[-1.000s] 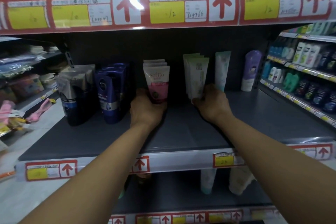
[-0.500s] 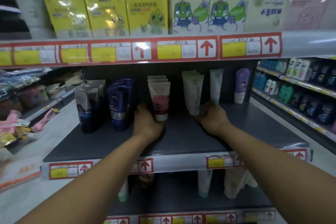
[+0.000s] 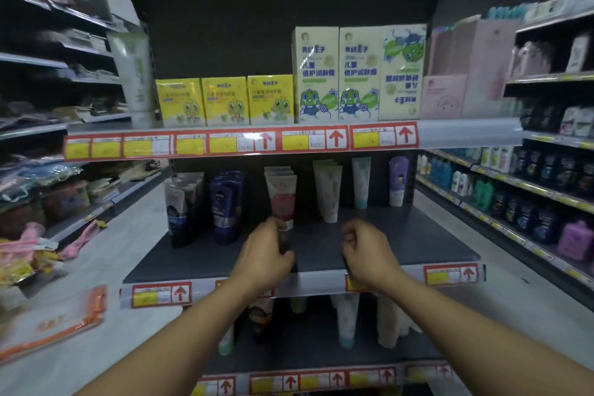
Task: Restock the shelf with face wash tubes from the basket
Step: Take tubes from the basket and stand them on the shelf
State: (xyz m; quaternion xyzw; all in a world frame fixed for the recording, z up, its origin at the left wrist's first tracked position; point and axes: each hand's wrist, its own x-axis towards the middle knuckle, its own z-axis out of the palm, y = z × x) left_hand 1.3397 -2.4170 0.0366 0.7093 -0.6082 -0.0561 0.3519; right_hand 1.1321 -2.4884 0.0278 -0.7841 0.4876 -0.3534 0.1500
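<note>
On the dark grey shelf [image 3: 408, 244] stand rows of upright face wash tubes: pink-and-white ones [image 3: 280, 199], pale green ones [image 3: 331, 193] and a single teal-white tube [image 3: 361, 183]. My left hand [image 3: 262, 255] hovers over the shelf's front half, fingers curved and apart, with the fingertips right at the cap of the front pink tube. My right hand [image 3: 366, 251] is loosely curled over the shelf front, a little short of the pale green tubes, with nothing in it. No basket is in view.
Dark blue tubes [image 3: 226, 206] and grey-black tubes [image 3: 181, 206] stand at the left, and a purple bottle [image 3: 398, 180] at the back right. Yellow boxes [image 3: 225, 101] and white boxes [image 3: 337, 74] fill the upper shelf. More tubes [image 3: 347, 321] stand on the shelf below. Stocked aisles run along both sides.
Both hands have come back from the bases of the pink and pale green tubes toward the shelf's front edge. The view has pulled back and tilted up.
</note>
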